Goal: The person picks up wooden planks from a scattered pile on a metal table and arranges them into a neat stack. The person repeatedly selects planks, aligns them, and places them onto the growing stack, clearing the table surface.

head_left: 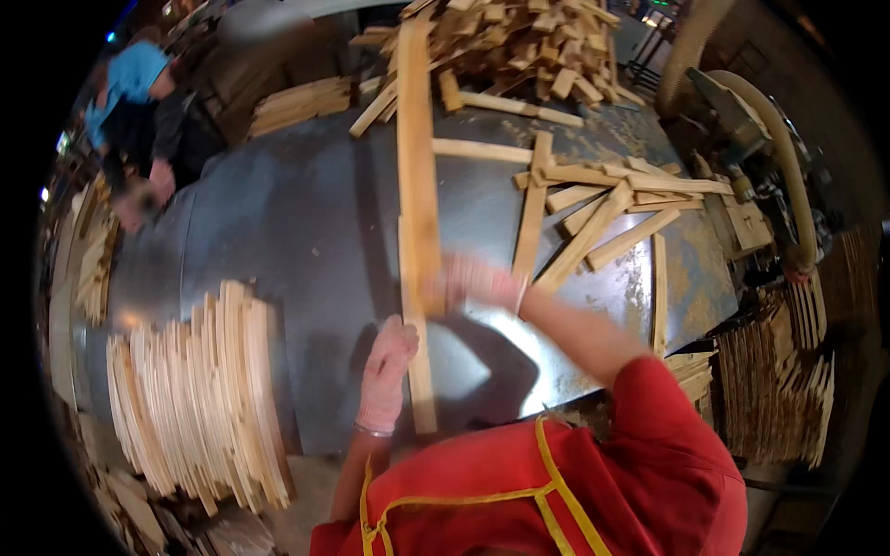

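A long wooden board (417, 148) stretches from the middle of the metal table toward the far wood pile. My right hand (477, 282), gloved and smeared by motion, grips its near end from the right side. Partly beneath that board, a narrower wooden slat (421, 380) points toward me. My left hand (387, 372), in a pale knit glove, is closed on the slat's left edge, its fingertips just short of the board's near end. The slat's far part is hidden by the board.
A row of stacked slats (199, 398) stands at the near left. Loose wood strips (603, 208) lie crossed at the right, near sawdust and a machine with a hose (788, 157). Offcuts (519, 46) are heaped at the back. A co-worker in blue (134, 79) works at the far left.
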`<state>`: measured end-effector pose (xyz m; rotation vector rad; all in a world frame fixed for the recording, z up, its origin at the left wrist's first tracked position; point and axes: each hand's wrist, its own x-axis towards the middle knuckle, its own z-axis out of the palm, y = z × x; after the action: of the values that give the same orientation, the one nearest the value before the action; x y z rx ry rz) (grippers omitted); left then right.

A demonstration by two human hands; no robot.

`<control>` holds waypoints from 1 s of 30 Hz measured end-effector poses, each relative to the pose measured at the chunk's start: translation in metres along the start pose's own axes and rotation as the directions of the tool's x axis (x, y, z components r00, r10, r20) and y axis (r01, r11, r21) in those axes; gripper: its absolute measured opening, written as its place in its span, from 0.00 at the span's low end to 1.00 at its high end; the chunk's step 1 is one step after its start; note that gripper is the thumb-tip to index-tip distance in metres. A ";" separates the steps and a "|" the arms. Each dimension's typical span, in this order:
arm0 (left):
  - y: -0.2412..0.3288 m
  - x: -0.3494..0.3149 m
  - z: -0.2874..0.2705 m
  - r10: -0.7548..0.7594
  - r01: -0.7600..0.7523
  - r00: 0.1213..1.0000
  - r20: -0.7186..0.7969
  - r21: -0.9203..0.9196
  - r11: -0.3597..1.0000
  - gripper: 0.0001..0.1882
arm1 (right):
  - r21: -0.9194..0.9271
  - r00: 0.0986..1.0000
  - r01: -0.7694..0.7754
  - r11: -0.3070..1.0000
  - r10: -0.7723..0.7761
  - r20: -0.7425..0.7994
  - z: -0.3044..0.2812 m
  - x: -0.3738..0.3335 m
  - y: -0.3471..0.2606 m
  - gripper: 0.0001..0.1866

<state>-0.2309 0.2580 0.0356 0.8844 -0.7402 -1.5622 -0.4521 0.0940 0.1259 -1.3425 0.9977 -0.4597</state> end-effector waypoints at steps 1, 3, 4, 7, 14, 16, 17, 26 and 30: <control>-0.002 0.004 0.001 0.003 -0.004 1.000 0.018 0.016 1.000 0.31 | -0.058 0.967 0.233 0.971 -0.238 -0.095 -0.058 0.018 -0.043 0.15; -0.002 0.010 0.014 -0.037 0.041 0.999 -0.020 0.331 0.943 0.38 | 0.008 0.823 0.424 0.906 -0.381 -0.421 -0.151 0.024 -0.131 0.16; -0.024 0.011 -0.002 -0.046 0.050 0.999 -0.020 0.365 0.930 0.39 | 0.052 0.689 0.474 0.879 -0.334 -0.644 -0.175 0.025 -0.145 0.20; -0.055 0.028 0.006 0.060 0.062 0.992 -0.113 0.837 0.544 0.40 | -0.112 0.530 0.370 0.922 -0.308 -0.790 -0.248 0.006 -0.110 0.15; -0.082 0.050 0.034 0.226 0.052 0.974 0.001 0.972 -0.230 0.42 | -0.302 0.403 -0.422 0.855 -0.122 -0.907 -0.209 -0.061 0.166 0.38; -0.092 0.048 0.018 0.219 0.112 0.974 -0.056 0.961 -0.252 0.43 | -0.199 0.472 -0.465 0.863 0.052 -0.880 -0.168 -0.064 0.194 0.39; -0.098 0.050 0.003 0.231 0.138 0.968 -0.099 0.978 -0.158 0.44 | 0.006 0.453 -0.317 0.949 0.157 -0.878 -0.144 -0.058 0.193 0.41; -0.038 0.037 -0.023 -0.363 0.347 0.915 -0.175 -0.115 0.931 0.25 | 0.459 0.582 0.191 0.868 0.276 -0.765 -0.066 -0.009 0.167 0.54; -0.035 0.011 -0.064 -0.229 0.375 0.914 -0.334 0.483 0.791 0.24 | 0.461 0.731 0.095 0.882 0.252 -0.634 0.021 -0.019 0.149 0.54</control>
<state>-0.1950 0.2537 -0.0281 1.6717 -0.8953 -1.4873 -0.4831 0.1542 -0.0100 -0.6652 1.4243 -1.1094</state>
